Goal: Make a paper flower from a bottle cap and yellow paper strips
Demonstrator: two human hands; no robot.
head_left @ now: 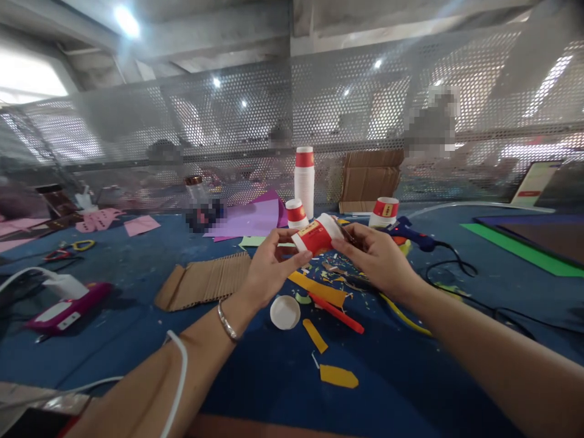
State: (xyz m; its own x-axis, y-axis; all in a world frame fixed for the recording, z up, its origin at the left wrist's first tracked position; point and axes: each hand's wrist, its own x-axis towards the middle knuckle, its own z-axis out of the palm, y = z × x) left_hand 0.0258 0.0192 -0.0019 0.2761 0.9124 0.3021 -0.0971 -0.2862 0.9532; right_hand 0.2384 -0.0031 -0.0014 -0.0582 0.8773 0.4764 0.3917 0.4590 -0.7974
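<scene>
A red and white paper cup (pixel 316 236) lies tilted on its side in the air, held between both hands above the table. My left hand (pixel 267 264) grips its left end with thumb and fingers. At the cup's right end, my right hand (pixel 381 258) closes thumb and fingers; a small dark piece shows there, too unclear to name. Below the hands lie a white paper disc or lid (pixel 285 312), a red stick-like piece (pixel 337 314), and yellow paper pieces (pixel 338 376). Just behind stands another red and white cup (pixel 295 213).
A tall stack of paper cups (pixel 304 182) stands at the back. A blue glue gun (pixel 413 234) with a trailing cord lies right, near another cup (pixel 385 210). Corrugated cardboard (pixel 207 281) and a purple power strip (pixel 68 307) are left. Green sheets (pixel 515 246) lie far right.
</scene>
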